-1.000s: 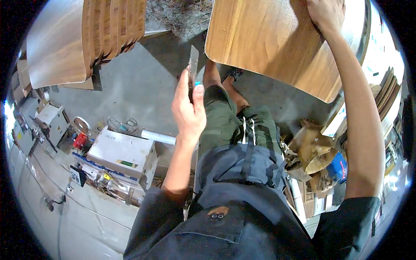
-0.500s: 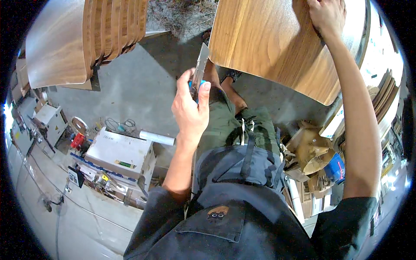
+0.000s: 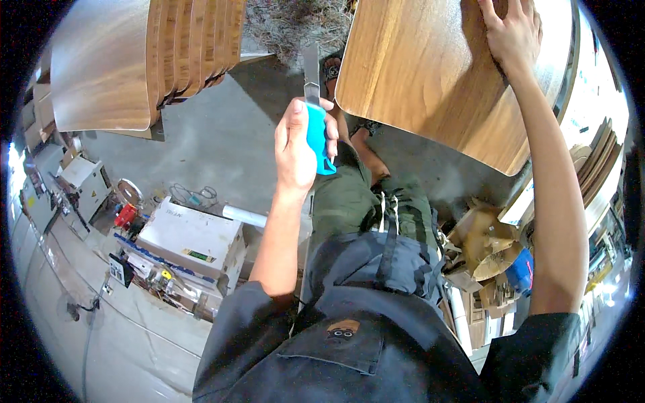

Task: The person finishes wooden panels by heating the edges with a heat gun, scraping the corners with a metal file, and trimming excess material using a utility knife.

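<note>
Head view | Left hand (image 3: 293, 153): I observe it clamped around the handle of a blue-handled knife (image 3: 318, 144), blade (image 3: 312, 70) directed away from the wearer | Knife: left of the wood-grain panel (image 3: 416, 67) | Right hand (image 3: 514, 39): palm down on panel, well apart from left hand | Panel stack (image 3: 195, 50): far left

Upper picture edge cuts off wood-grain board (image 3: 416, 80), stacked boards (image 3: 101, 74), fingertips of right grip (image 3: 514, 43). Left grip (image 3: 294, 149) partly hides cyan knife handle (image 3: 316, 134). Lettering on white box (image 3: 191, 235) too small to read.
</note>
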A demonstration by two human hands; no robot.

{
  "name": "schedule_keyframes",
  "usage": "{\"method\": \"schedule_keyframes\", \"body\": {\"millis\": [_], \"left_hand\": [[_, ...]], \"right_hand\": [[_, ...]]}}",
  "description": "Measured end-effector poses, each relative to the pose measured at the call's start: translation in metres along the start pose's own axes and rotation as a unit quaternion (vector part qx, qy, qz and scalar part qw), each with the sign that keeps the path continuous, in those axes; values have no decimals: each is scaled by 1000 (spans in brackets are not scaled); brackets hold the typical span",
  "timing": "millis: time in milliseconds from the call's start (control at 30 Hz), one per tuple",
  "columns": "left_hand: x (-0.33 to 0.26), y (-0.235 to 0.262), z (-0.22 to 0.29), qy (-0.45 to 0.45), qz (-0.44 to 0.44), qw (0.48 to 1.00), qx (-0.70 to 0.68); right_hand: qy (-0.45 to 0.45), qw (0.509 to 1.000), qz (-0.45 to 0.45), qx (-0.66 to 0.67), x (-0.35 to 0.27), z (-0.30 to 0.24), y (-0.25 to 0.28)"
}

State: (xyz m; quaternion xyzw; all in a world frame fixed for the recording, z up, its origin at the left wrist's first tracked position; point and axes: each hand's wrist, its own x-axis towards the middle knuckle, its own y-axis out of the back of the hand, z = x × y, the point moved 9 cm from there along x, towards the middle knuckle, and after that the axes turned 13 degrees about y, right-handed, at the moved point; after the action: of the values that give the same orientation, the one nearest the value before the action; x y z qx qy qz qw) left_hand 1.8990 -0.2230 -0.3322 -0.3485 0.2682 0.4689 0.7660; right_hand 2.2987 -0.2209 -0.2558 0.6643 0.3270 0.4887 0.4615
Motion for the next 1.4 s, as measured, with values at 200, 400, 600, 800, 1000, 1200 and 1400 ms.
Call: {"method": "schedule_keyframes", "body": {"millis": [200, 400, 600, 800, 1000, 1200, 1400], "left_hand": [[6, 5, -16, 58, -4, 998, -16], [3, 7, -28, 139, -42, 989, 35], [11, 46, -39, 143, 71, 982, 104], [1, 41, -24, -11, 106, 984, 144], [-33, 6, 16, -270, 194, 835, 439], [-45, -11, 14, -192, 157, 834, 493], [-51, -15, -2, -153, 168, 785, 576]], "right_hand": [[10, 1000, -1, -13, 2, -4, -1], [11, 1000, -5, -6, 1, -3, 1], [15, 1000, -1, -8, 1, -3, -2], [13, 1000, 0, -5, 0, -2, -2], [18, 1000, 2, 7, 3, -4, -1], [18, 1000, 6, 0, 1, 0, -4], [5, 1000, 10, 11, 1, -4, 0]]}}
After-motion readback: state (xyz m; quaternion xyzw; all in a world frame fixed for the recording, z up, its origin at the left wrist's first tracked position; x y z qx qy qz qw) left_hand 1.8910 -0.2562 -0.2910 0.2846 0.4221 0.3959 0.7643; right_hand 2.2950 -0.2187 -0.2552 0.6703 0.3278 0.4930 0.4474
